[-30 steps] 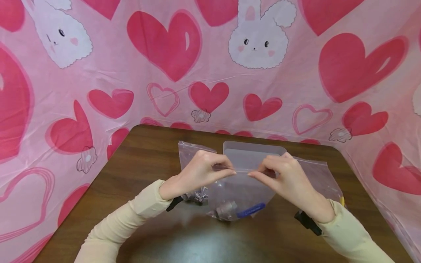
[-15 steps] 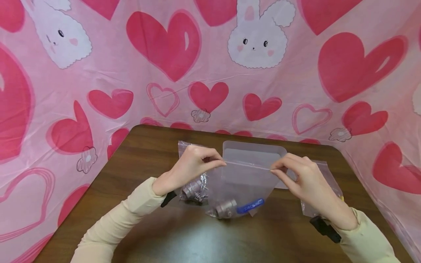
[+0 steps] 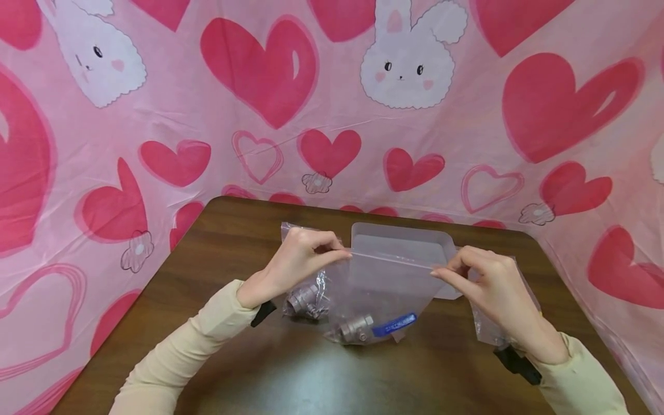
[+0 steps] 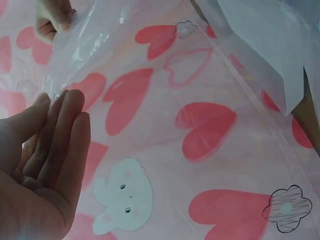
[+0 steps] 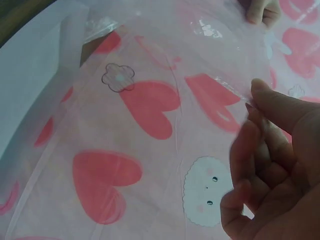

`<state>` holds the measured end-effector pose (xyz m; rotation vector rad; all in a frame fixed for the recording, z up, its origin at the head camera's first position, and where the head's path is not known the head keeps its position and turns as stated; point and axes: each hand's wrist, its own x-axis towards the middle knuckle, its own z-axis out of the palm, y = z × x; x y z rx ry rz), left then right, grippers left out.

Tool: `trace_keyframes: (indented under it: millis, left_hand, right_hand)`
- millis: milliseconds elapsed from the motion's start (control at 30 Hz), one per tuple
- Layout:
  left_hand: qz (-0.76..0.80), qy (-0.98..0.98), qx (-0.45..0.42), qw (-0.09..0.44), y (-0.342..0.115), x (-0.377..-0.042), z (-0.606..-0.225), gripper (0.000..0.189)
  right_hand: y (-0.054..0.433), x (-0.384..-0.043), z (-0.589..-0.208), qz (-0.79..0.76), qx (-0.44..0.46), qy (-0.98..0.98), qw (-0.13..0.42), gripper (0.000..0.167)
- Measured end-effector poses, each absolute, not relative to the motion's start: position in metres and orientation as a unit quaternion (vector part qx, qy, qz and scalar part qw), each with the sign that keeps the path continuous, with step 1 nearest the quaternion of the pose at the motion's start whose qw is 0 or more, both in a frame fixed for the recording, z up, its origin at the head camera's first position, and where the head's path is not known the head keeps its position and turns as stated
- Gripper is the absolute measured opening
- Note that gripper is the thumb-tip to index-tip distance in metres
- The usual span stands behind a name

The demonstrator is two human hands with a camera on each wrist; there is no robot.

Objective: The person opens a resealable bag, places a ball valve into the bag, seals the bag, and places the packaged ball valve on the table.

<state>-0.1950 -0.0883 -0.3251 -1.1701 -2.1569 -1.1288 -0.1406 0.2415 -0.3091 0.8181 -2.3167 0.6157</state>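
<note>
Between my hands a clear zip bag (image 3: 386, 288) hangs with its zip edge stretched straight. My left hand (image 3: 306, 257) pinches the left end of that edge between thumb and fingers. The right end is pinched by my right hand (image 3: 490, 285); in the right wrist view, the thumb (image 5: 280, 105) presses the film against a fingertip. Low in the bag lies a metal ball valve (image 3: 355, 329) with a blue lever handle (image 3: 395, 324). The left wrist view shows the bag film (image 4: 95, 37) running from one hand to the other.
Behind the bag stands a translucent white plastic tray (image 3: 402, 231). Another clear bag with metal fittings (image 3: 306, 301) lies to the left, and a further clear bag (image 3: 487, 325) sits partly behind my right hand. A patterned pink cloth (image 3: 332, 86) surrounds the wooden table (image 3: 249, 230).
My hands have moved apart from the middle of the zip edge, left hand leftward and right hand rightward. The zip edge is now stretched between them; the valve stays low in the bag.
</note>
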Motion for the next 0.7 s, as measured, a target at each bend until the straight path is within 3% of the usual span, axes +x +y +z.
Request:
trace_keyframes:
  millis: [267, 567, 700]
  left_hand:
    - [-0.405, -0.779, -0.423, 0.225, -0.093, -0.195, -0.327, 0.011]
    - [-0.410, -0.770, -0.435, 0.224, -0.087, -0.188, -0.326, 0.006]
    - [-0.420, -0.765, -0.439, 0.214, -0.085, -0.188, -0.326, 0.008]
  right_hand:
    - [0.243, -0.137, -0.309, 0.236, 0.334, -0.865, 0.291, 0.035]
    - [0.248, -0.135, -0.311, 0.239, 0.322, -0.865, 0.302, 0.025]
    - [0.253, -0.134, -0.315, 0.248, 0.326, -0.865, 0.289, 0.031]
